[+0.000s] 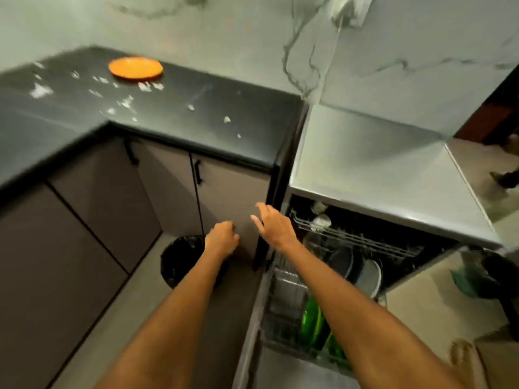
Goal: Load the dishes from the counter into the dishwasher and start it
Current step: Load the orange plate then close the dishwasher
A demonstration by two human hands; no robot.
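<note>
Beside the open dishwasher (331,276), to its left, both bare arms reach forward in front of the brown cabinet door (230,192). The left hand (222,238) has its fingers curled under into a loose fist and holds nothing. The right hand (271,224), nearer the dishwasher, is spread with fingers straight and apart, also holding nothing, just at the machine's left edge.

Inside the dishwasher, the lower wire rack (286,304) is pulled out and carries upright green plates (311,321) toward the front, with a dark round plate (341,261) and a pale grey round plate (369,277) standing behind them. The upper grey wire rack (354,238) sits above, with small pale items at its left end, too blurred to name.

Well to the left of the dishwasher and farther back, a flat round orange plate (136,68) lies on the dark stone counter (196,113), among scattered white specks. On the floor left of the dishwasher, below the left forearm, stands a round bin with a black liner (179,259). Above the dishwasher runs a light grey worktop (379,175).
</note>
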